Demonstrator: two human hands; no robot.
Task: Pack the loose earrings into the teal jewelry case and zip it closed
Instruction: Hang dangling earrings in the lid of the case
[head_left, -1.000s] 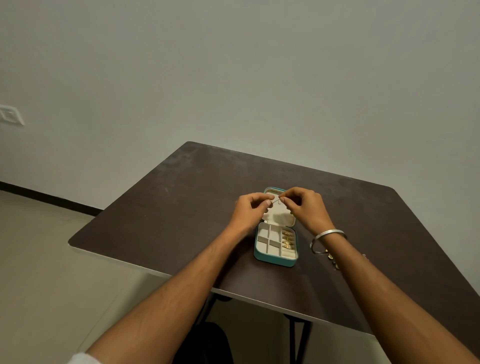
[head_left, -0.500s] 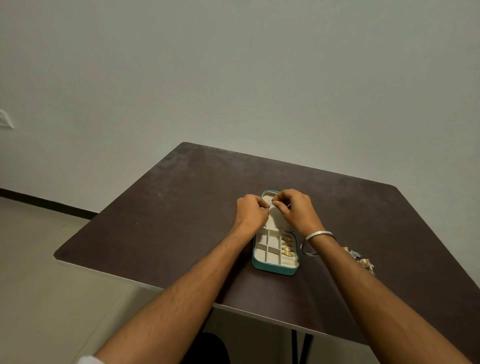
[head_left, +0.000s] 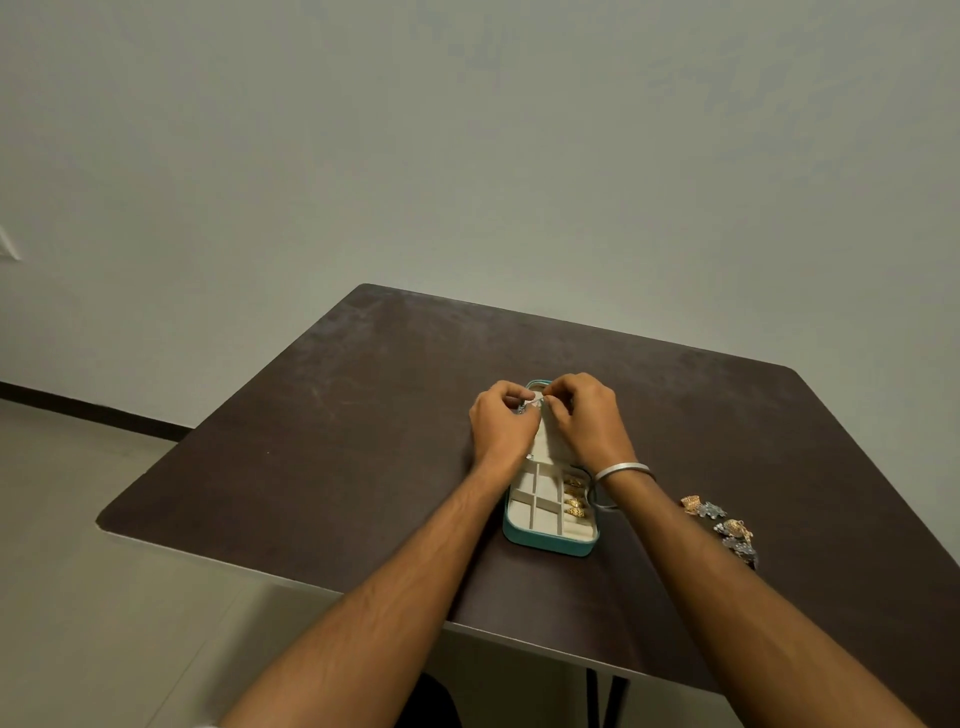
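While pinching a tiny earring (head_left: 525, 407) over the open case (head_left: 550, 543), both hands' grips closing on it; light, fragile, holding by edges.

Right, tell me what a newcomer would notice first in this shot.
Two hands meet over the far end of the open teal jewelry case mid-table: the left hand and right hand pinch something small between them, too tiny to identify. Gold earrings fill the case's right-hand compartments. A loose pile of gold and silver earrings lies on the dark table beside the right forearm.
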